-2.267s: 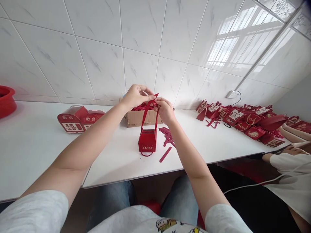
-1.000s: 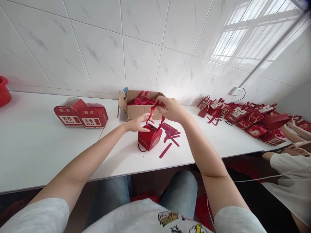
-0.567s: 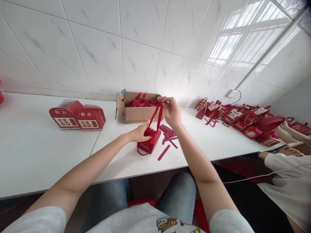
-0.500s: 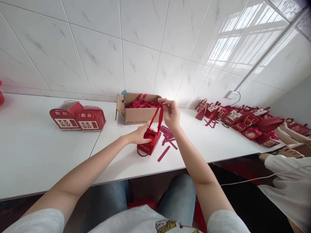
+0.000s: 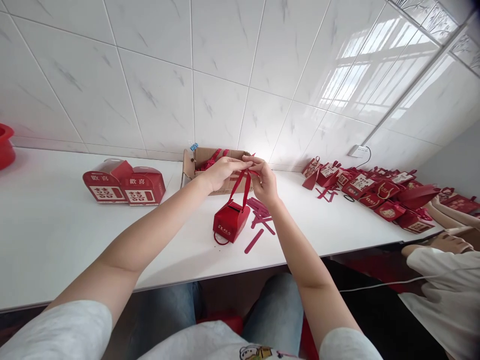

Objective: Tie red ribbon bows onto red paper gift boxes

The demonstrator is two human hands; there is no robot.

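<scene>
A small red gift box (image 5: 229, 222) with gold lettering stands on the white table, a dark red cord loop at its lower left. Its red ribbon (image 5: 247, 189) rises from the top in two strands to my hands. My left hand (image 5: 224, 171) pinches the ribbon's upper end from the left. From the right, my right hand (image 5: 263, 179) holds the same ribbon, its fingertips meeting those of my left hand. Several flat dark red strips (image 5: 254, 241) lie just right of the box.
Behind my hands stands an open cardboard box (image 5: 187, 167) of red ribbons. Two red boxes (image 5: 144, 187) are at the left, a red basin (image 5: 5, 150) farther left. Many red boxes (image 5: 360, 185) and another person's arms (image 5: 455, 215) are at the right.
My left hand has let go of the small red box and moved up to the ribbon's top, beside my right hand. The view has shifted slightly.
</scene>
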